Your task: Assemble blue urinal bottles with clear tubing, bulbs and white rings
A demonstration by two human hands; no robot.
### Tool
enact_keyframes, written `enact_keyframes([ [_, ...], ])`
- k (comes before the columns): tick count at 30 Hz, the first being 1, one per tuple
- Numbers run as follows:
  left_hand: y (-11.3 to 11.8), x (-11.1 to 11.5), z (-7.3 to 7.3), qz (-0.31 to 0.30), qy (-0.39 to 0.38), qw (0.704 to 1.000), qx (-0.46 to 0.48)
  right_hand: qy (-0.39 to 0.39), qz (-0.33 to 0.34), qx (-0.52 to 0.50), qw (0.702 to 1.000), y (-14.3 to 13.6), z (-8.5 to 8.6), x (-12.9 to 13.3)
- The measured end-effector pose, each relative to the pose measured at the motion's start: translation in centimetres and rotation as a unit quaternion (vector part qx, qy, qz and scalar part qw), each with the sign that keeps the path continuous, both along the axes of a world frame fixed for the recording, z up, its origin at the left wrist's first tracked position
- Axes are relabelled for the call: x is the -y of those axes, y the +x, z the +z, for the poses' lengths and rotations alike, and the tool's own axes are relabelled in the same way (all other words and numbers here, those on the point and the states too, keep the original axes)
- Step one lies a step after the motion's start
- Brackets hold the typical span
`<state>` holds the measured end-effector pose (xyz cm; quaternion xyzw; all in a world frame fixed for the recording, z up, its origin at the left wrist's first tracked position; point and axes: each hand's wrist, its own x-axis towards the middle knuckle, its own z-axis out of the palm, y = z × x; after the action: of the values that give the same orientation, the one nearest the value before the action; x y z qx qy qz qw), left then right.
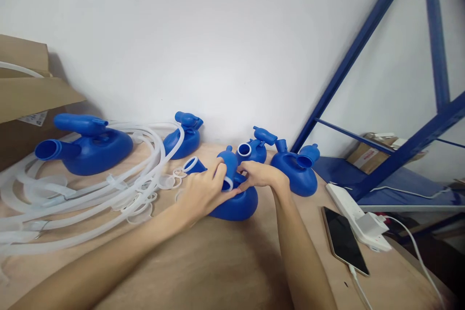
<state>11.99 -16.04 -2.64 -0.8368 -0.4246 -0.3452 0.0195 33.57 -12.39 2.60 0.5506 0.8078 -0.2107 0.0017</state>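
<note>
**Wood-grain bench (225, 261) below a white wall (218, 43), with a nozzle-ended blue connector (228, 161) at centre**

At far left you have an open cardboard box (32, 97), then a blue plastic bottle (96, 155) with its neck turned left and toward you. Loops of translucent tubing (54, 248) lie next to it, with pale plastic rings (167, 182) at their right edge.

Note the central relation. Your left hand (203, 186) lies along the left flank of the connector, fingers curled closed on it, thumb stretched below its white-rimmed mouth. The connector sits right at your fingertips, over a squat blue bottle (236, 208); its long axis runs away from you, nozzle to the wall, mouth toward you. Left is the nearer hand to that mouth. Your right hand (261, 174) stands on the opposite flank, fingers bent and drawn toward the thumb; whether it grips connector or bottle cannot be told.

Just beyond your right wrist stands another blue bottle (301, 179); farther right lie a phone (345, 241) and a white power strip (345, 201), near a blue shelf frame (352, 55).
</note>
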Motion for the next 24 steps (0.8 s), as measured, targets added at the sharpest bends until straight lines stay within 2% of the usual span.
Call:
enact_keyframes([
  [3,1.4,-1.2,-0.2,-0.015,0.003,1.0,0.015,0.0,-0.002,0.0,1.0,0.5,-0.3,-0.4],
  [6,1.2,-2.5,-0.1,-0.041,-0.01,0.998,0.055,-0.007,0.004,-0.048,0.999,1.6,-0.6,-0.7],
  [9,0.0,-3.5,0.5,-0.077,-0.039,0.994,0.062,-0.001,-0.001,-0.112,0.994,2.7,-1.3,-1.2],
  [12,-1.5,-4.4,1.4,-0.126,-0.077,0.989,0.024,0.035,-0.017,-0.15,0.988,3.3,-2.4,-1.8],
  [17,-4.6,-5.8,3.9,-0.173,-0.094,0.979,-0.059,0.067,-0.044,-0.154,0.985,3.2,-3.6,-2.6],
  [19,-6.5,-6.0,5.3,-0.156,-0.105,0.976,-0.109,0.059,-0.038,-0.162,0.984,3.1,-3.5,-2.6],
  [21,-8.7,-6.0,6.5,-0.112,-0.14,0.972,-0.152,0.041,-0.026,-0.166,0.985,3.1,-3.4,-2.6],
  [24,-11.7,-6.0,6.7,-0.039,-0.245,0.944,-0.219,0.024,-0.029,-0.158,0.987,3.2,-3.2,-2.8],
])
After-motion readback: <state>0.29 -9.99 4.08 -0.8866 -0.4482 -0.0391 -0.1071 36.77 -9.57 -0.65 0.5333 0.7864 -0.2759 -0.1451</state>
